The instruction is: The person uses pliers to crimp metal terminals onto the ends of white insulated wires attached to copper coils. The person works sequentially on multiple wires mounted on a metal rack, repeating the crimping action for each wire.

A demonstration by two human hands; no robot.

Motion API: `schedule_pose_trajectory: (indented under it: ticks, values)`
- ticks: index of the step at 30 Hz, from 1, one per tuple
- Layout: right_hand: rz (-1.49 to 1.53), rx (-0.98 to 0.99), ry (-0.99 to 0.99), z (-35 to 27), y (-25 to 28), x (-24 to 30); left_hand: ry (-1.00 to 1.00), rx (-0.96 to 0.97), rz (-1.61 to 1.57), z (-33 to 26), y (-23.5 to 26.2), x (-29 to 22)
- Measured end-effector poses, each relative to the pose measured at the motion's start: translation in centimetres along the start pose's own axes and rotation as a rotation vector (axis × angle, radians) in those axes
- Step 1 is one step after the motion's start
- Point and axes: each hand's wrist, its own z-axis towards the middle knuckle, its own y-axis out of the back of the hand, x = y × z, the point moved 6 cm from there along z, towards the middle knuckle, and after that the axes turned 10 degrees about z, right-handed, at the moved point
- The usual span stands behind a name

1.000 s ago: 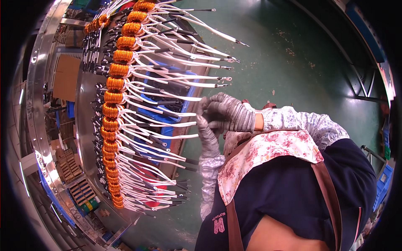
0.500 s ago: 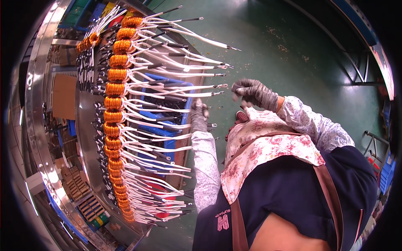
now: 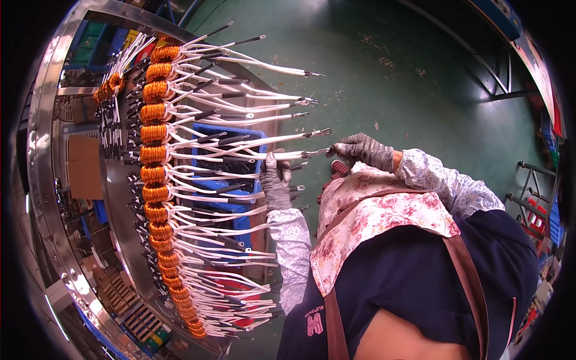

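A long row of copper-wound ring coils (image 3: 154, 154) stands on the bench at left, with white sleeved wire leads (image 3: 240, 231) reaching right from them. Many leads end in metal ring lugs and some carry black sleeves. My left hand (image 3: 276, 187), in a grey knit glove, closes its thumb and fingers on one white wire lead (image 3: 294, 156) near its end. At that lead's metal tip, my right hand (image 3: 367, 152), gloved alike, is closed in a pinch. Whether a small piece also sits in the right fingertips is hidden.
Beneath the leads stands a blue bin (image 3: 259, 137) holding small black pieces, with a red bin (image 3: 240, 288) nearer. A second, shorter group of coils (image 3: 111, 87) is at the far left. Green floor (image 3: 360, 72) lies beyond, and a metal-framed cart (image 3: 531, 207) stands at right.
My right hand has come left and down to the lead's tip; earlier it was apart from the leads and blurred. My left hand stays at the leads while the whole view shifts slightly.
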Motion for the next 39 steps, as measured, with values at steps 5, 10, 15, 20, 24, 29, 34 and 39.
schedule_pose_trajectory:
  ticks: [5,10,15,20,24,29,34,39]
  values:
    - [-0.130,-0.104,-0.077,0.7,-1.8,-0.5,-0.050,-0.050,0.153,-1.0,-0.2,-0.9]
    - [-0.363,-0.038,-0.002,3.0,-6.0,-0.8,-0.001,-0.045,0.129,-1.5,0.8,-0.5]
    - [-1.032,-0.029,0.306,2.2,-7.5,-0.2,-0.020,-0.054,0.143,-2.5,0.9,-0.7]
    - [-0.099,-0.012,-0.253,2.7,-7.4,-3.2,-0.036,-0.004,0.042,-2.9,0.7,-1.2]
    - [0.431,-0.015,-0.514,1.5,-9.3,-4.1,-0.001,-0.026,0.032,-2.7,1.3,0.0]
    - [-1.020,-0.069,0.427,2.7,-8.9,-0.3,0.016,-0.030,0.060,-2.7,0.8,-0.4]
    - [0.669,0.380,-0.755,2.7,-11.5,-4.0,-0.004,0.016,-0.039,-3.5,0.5,-0.9]
    - [0.770,0.572,-0.686,3.3,-12.9,-3.3,-0.059,-0.025,-0.042,-4.0,-0.4,-1.9]
